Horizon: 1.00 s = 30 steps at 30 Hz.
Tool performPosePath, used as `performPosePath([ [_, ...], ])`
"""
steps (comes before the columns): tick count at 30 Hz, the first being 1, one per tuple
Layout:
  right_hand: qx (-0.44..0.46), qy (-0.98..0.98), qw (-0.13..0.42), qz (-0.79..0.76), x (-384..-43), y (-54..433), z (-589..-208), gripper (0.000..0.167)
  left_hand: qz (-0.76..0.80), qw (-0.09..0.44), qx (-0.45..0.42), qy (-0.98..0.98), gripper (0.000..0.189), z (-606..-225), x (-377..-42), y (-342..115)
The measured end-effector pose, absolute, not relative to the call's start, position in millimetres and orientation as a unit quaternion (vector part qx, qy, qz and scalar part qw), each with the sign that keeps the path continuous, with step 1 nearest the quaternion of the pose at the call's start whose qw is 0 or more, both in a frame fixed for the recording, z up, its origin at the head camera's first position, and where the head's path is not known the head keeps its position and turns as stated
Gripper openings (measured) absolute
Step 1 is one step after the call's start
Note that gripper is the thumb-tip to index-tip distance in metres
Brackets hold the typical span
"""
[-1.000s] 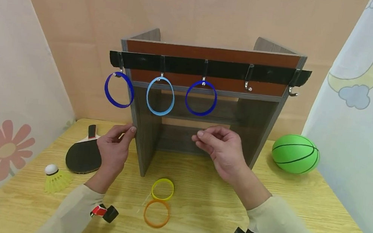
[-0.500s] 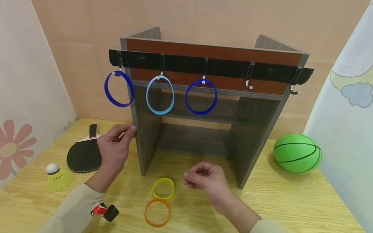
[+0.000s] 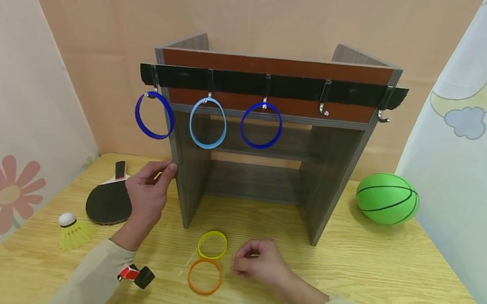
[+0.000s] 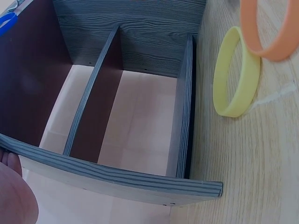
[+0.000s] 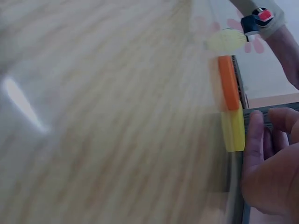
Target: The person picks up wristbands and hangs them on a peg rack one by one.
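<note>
My left hand (image 3: pixel 147 195) holds the front edge of the grey wooden shelf unit's (image 3: pixel 178 175) left side panel, thumb against the edge. Loosely curled and holding nothing, my right hand (image 3: pixel 262 264) is low over the table, just right of two wristbands. The yellow wristband (image 3: pixel 212 245) and the orange wristband (image 3: pixel 205 277) lie on the tabletop, one behind the other. Across the unit's top runs a black hook rail (image 3: pixel 272 86). From its hooks hang a dark blue wristband (image 3: pixel 139 120), a light blue wristband (image 3: pixel 206 145) and another dark blue wristband (image 3: pixel 259 146).
The two rightmost metal hooks (image 3: pixel 323 110) bear no band. A green ball (image 3: pixel 387 199) sits right of the unit. On the left lie a black table tennis bat (image 3: pixel 109 202) and a yellow shuttlecock (image 3: pixel 76 234). Patterned cloth walls stand at the sides.
My right hand has come down from in front of the shelf unit to beside the yellow and orange wristbands. My left hand has stayed on the side panel.
</note>
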State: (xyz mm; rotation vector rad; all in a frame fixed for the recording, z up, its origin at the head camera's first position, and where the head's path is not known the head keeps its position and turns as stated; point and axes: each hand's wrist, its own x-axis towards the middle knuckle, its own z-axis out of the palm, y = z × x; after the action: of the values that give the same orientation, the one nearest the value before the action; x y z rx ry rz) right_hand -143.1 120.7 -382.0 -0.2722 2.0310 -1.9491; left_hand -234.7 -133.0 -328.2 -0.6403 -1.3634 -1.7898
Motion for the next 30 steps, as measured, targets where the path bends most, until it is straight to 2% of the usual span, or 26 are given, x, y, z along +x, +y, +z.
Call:
performPosePath([
  [17, -0.121, 0.755, 0.167, -0.622, -145.1, 108.4, -393.4, 0.011, -0.707, 0.392, -0.253, -0.532, 0.016, -328.7, -236.0, -132.7],
  [24, -0.140, 0.780, 0.149, -0.591, -146.1, 104.4, -394.7, 0.009, -0.700, 0.396, -0.250, -0.539, 0.015, -329.6, -236.4, -133.9],
  [30, -0.137, 0.805, 0.134, -0.562, -144.8, 100.3, -389.2, 0.013, -0.699, 0.397, -0.253, -0.539, 0.015, -329.7, -236.1, -134.0],
])
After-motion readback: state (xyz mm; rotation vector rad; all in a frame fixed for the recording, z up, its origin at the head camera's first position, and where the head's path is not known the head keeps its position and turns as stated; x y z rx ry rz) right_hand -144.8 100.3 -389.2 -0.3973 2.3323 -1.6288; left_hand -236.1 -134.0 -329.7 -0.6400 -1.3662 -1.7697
